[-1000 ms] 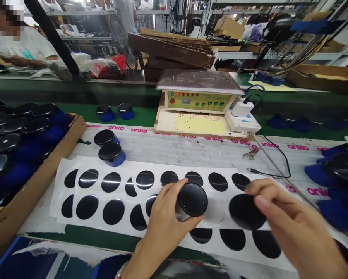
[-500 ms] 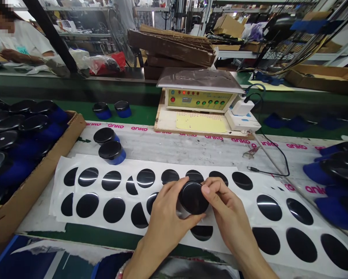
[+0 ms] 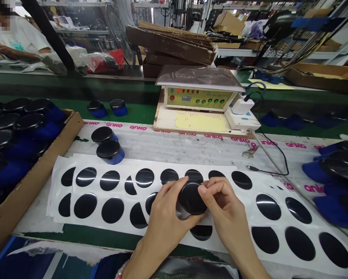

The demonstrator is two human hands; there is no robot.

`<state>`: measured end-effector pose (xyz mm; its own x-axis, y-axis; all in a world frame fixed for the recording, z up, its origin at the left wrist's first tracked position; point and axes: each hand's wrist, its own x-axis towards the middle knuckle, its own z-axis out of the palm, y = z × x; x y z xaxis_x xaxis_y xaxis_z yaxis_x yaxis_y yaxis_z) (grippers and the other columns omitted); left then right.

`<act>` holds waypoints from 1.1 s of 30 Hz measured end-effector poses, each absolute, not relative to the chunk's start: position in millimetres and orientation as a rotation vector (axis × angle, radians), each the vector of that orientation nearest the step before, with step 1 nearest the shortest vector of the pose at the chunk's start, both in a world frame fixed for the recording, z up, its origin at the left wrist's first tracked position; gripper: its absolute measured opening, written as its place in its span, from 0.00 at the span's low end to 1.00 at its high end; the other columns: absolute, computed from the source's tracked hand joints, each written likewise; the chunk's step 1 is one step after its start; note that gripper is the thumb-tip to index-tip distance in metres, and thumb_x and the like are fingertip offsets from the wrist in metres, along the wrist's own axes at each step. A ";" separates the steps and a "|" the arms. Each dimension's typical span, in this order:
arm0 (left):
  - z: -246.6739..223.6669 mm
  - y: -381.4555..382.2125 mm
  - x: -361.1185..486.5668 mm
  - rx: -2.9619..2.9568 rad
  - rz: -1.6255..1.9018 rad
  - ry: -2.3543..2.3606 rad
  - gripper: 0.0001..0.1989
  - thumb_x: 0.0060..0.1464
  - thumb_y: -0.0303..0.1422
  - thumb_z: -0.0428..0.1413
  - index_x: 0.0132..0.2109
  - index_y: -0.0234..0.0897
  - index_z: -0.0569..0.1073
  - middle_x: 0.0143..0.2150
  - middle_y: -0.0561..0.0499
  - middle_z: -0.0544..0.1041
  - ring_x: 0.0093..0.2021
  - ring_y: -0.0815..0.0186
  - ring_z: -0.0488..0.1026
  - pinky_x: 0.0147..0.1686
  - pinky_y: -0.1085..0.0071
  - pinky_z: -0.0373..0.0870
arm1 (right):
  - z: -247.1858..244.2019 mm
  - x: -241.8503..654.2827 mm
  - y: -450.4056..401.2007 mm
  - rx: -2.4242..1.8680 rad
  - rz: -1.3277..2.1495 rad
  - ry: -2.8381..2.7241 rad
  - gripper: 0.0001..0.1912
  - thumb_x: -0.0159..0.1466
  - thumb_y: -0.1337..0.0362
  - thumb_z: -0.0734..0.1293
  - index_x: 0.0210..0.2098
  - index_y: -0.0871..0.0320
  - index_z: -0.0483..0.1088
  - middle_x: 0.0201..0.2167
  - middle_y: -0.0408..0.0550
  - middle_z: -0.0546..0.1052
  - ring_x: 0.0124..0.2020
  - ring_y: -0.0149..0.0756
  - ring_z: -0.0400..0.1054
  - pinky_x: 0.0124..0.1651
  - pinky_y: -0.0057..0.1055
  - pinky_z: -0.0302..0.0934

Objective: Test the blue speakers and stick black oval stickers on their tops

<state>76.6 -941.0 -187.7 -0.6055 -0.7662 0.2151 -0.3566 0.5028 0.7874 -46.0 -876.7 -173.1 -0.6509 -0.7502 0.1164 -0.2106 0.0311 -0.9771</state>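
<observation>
- While a carton (image 3: 65,144) is holding black-topped blue pots (image 3: 31,122), four loose ones (image 3: 109,151) are standing beside it.
- The left hand (image 3: 165,221) is curling firmly around the held pot (image 3: 191,199), above the sheet (image 3: 263,186); its black top is looking nearly finished.
- The right hand (image 3: 232,209) is touching its edge, fingertips nearly together; I cannot tell whether they are pinching anything.
- Many black discs (image 3: 300,243) are lying unused.

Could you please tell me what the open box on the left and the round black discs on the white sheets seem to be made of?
The open box looks like plain corrugated cardboard, from its matt brown, creased wall. The black discs look like thin, glossy plastic film, since they lie flat and some reflect bright streaks; coated paper is possible.
</observation>
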 end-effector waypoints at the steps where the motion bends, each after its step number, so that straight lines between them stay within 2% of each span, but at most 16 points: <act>1: -187.7 -940.7 76.7 0.916 -0.967 -2.195 0.33 0.45 0.33 0.65 0.57 0.45 0.62 0.53 0.51 0.72 0.53 0.59 0.68 0.51 0.60 0.70 | -173.8 -45.7 -876.5 -0.985 -1.654 1.890 0.12 0.62 0.59 0.66 0.25 0.56 0.62 0.32 0.44 0.64 0.37 0.35 0.63 0.39 0.32 0.60; 6: -188.3 -940.4 77.4 0.912 -0.946 -2.193 0.33 0.46 0.34 0.64 0.57 0.44 0.61 0.53 0.51 0.72 0.53 0.60 0.68 0.52 0.62 0.70 | -177.9 -43.2 -875.5 -1.023 -1.631 1.940 0.12 0.64 0.61 0.64 0.26 0.55 0.61 0.33 0.44 0.63 0.37 0.33 0.63 0.40 0.32 0.60; 9: -189.4 -940.9 77.0 0.924 -0.913 -2.216 0.32 0.46 0.34 0.64 0.57 0.44 0.61 0.52 0.50 0.72 0.51 0.60 0.69 0.50 0.64 0.71 | -180.9 -40.7 -876.1 -0.933 -1.692 1.904 0.10 0.62 0.59 0.66 0.30 0.54 0.60 0.33 0.42 0.64 0.35 0.31 0.65 0.37 0.30 0.61; 13: -191.4 -935.5 78.6 0.789 -0.659 -2.350 0.33 0.54 0.36 0.58 0.63 0.41 0.53 0.55 0.45 0.69 0.52 0.57 0.67 0.51 0.61 0.69 | -179.9 -46.9 -876.0 -0.768 -1.718 1.907 0.13 0.61 0.55 0.66 0.38 0.53 0.59 0.32 0.43 0.68 0.33 0.32 0.68 0.37 0.31 0.65; 16: -186.1 -929.2 83.0 0.672 -0.459 -2.574 0.28 0.60 0.34 0.51 0.65 0.46 0.52 0.58 0.41 0.62 0.52 0.53 0.65 0.47 0.55 0.70 | -173.7 -64.1 -871.3 -0.750 -1.671 1.993 0.14 0.62 0.51 0.63 0.40 0.54 0.62 0.30 0.44 0.71 0.31 0.34 0.70 0.38 0.33 0.66; 18: -175.7 -934.8 83.4 0.610 -0.404 -2.703 0.25 0.61 0.34 0.49 0.64 0.52 0.55 0.59 0.40 0.59 0.51 0.52 0.66 0.44 0.56 0.71 | -169.7 -78.9 -865.1 -0.806 -1.666 2.043 0.15 0.61 0.50 0.65 0.40 0.54 0.63 0.31 0.44 0.72 0.32 0.34 0.70 0.38 0.33 0.66; 21: -148.4 -977.4 72.0 0.671 -0.377 -2.823 0.25 0.60 0.36 0.50 0.63 0.55 0.55 0.60 0.41 0.58 0.55 0.51 0.63 0.47 0.56 0.70 | -169.0 -98.5 -853.3 -0.949 -1.549 2.102 0.16 0.59 0.50 0.66 0.41 0.53 0.65 0.34 0.46 0.73 0.36 0.38 0.71 0.39 0.32 0.67; 23: -124.8 -1028.5 56.1 0.988 -0.335 -2.801 0.28 0.60 0.38 0.52 0.64 0.51 0.54 0.61 0.41 0.56 0.58 0.50 0.61 0.53 0.56 0.64 | -172.2 -106.1 -845.9 -1.008 -1.441 2.137 0.17 0.59 0.49 0.65 0.42 0.52 0.66 0.36 0.48 0.74 0.39 0.40 0.71 0.38 0.31 0.67; 26: -94.0 -1110.8 29.3 1.308 -0.198 -2.623 0.28 0.62 0.37 0.47 0.66 0.34 0.50 0.60 0.34 0.57 0.58 0.48 0.60 0.56 0.50 0.59 | -178.3 -109.7 -837.9 -1.038 -1.350 2.185 0.19 0.59 0.47 0.63 0.43 0.51 0.66 0.39 0.49 0.74 0.41 0.42 0.71 0.34 0.30 0.67; 30: -84.3 -1168.6 14.1 1.545 -0.158 -2.484 0.23 0.61 0.40 0.50 0.60 0.34 0.60 0.57 0.42 0.63 0.52 0.57 0.67 0.52 0.53 0.66 | -184.5 -114.5 -832.0 -1.042 -1.274 2.231 0.21 0.59 0.45 0.62 0.44 0.51 0.65 0.39 0.50 0.74 0.42 0.44 0.71 0.31 0.31 0.68; 33: -93.8 -1169.8 32.8 1.637 -0.165 -2.462 0.25 0.61 0.43 0.50 0.59 0.32 0.61 0.57 0.42 0.64 0.52 0.57 0.68 0.52 0.53 0.66 | -187.1 -125.8 -829.2 -1.005 -1.316 2.243 0.22 0.58 0.44 0.62 0.45 0.52 0.65 0.39 0.50 0.74 0.42 0.43 0.71 0.37 0.34 0.69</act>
<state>32.8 -1169.8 -93.8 -0.3777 -0.9217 0.0881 -0.9017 0.3877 0.1913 -125.8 -829.2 -187.1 -0.6863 -0.7255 0.0509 -0.3986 0.3167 -0.8607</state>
